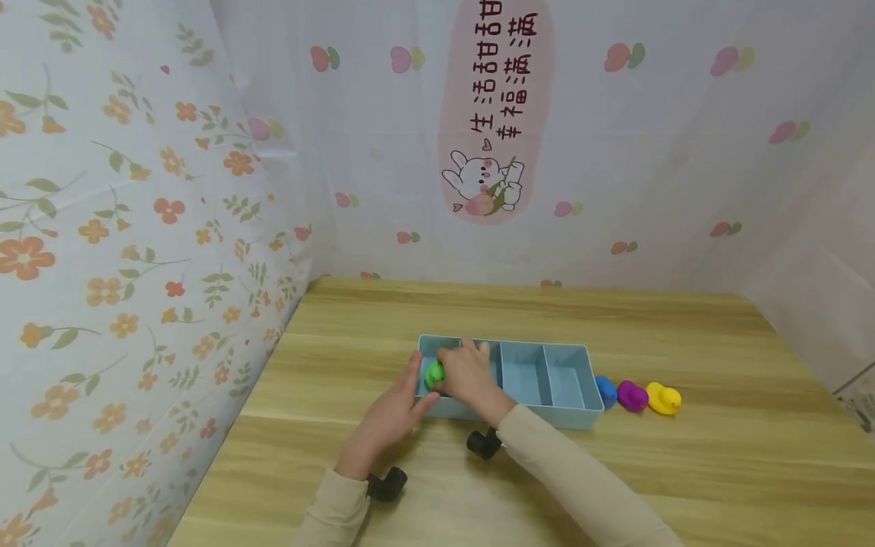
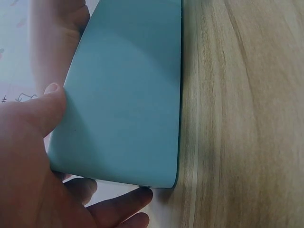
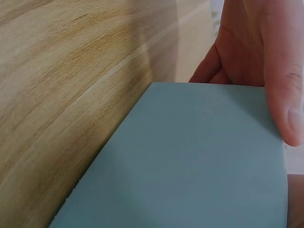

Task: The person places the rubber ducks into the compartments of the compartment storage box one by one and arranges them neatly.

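Note:
A light blue divided box (image 1: 547, 416) sits on the table with its row of compartments running left to right. My left hand (image 1: 391, 416) holds its left end, thumb at the front rim and fingers along the end wall; the left wrist view shows this thumb (image 2: 54, 102) over the edge. Reaching into the leftmost compartment, my right hand (image 1: 472, 377) pinches a small green toy duck (image 1: 434, 375) that is partly covered by the fingers. In the right wrist view the box's front wall (image 3: 199, 152) fills the middle and hides the duck.
To the right of the box stand a blue duck (image 1: 606, 390), a purple duck (image 1: 633, 396) and a yellow duck (image 1: 663, 398) in a row. Behind the wooden table (image 1: 718, 471) hangs a printed cloth (image 1: 383, 152); a floral cloth (image 1: 137, 304) hangs at the left.

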### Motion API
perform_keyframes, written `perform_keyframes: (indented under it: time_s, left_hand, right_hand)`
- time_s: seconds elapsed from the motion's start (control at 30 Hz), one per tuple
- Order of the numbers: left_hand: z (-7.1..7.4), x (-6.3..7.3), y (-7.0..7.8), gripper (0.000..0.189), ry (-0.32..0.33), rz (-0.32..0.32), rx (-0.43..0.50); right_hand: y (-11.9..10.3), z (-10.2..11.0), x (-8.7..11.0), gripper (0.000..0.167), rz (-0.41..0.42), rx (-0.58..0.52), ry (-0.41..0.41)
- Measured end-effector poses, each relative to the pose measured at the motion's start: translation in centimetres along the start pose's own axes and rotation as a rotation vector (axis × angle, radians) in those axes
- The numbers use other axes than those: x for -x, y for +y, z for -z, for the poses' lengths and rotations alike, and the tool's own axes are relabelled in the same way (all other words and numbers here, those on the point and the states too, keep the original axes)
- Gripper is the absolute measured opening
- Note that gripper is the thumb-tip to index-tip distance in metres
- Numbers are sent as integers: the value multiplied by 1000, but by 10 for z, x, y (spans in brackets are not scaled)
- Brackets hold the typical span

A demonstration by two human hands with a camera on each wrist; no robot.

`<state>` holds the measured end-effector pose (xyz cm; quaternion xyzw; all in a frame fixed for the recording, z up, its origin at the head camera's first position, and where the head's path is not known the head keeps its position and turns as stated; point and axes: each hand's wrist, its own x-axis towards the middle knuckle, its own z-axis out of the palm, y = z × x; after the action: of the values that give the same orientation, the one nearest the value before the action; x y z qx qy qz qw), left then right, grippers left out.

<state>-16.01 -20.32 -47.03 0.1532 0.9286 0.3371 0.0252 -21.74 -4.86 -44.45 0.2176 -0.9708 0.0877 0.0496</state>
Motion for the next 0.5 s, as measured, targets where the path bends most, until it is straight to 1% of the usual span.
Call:
perform_keyframes:
  time_s: [0.17, 0.5]
  left_hand:
    - [1, -1, 2, 80, 0, -16, 18]
    - [1, 0, 2, 79, -5, -5, 19]
  right_hand:
    - [-2, 2, -2, 36, -9, 19, -23]
    - [-4, 2, -6, 33, -11, 81, -113]
